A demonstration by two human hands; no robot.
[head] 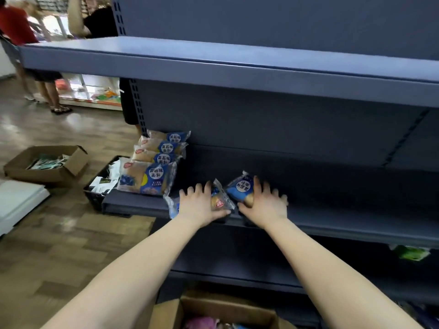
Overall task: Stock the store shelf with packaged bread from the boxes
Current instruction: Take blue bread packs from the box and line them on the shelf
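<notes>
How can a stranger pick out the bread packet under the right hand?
On the middle dark blue metal shelf, four blue bread packets stand at the left end. Right of them the left hand holds a flat-lying packet; the blue plastic packet in the right hand is rightmost, tilted up, its white label upside down.

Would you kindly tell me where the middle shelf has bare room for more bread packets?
Free: the dark blue metal middle shelf right of the right hand, to the picture's edge, and the strip behind both hands. Crowded: the left end, with its row of blue plastic bread packets, and the front centre, where the left hand holds a packet.
</notes>
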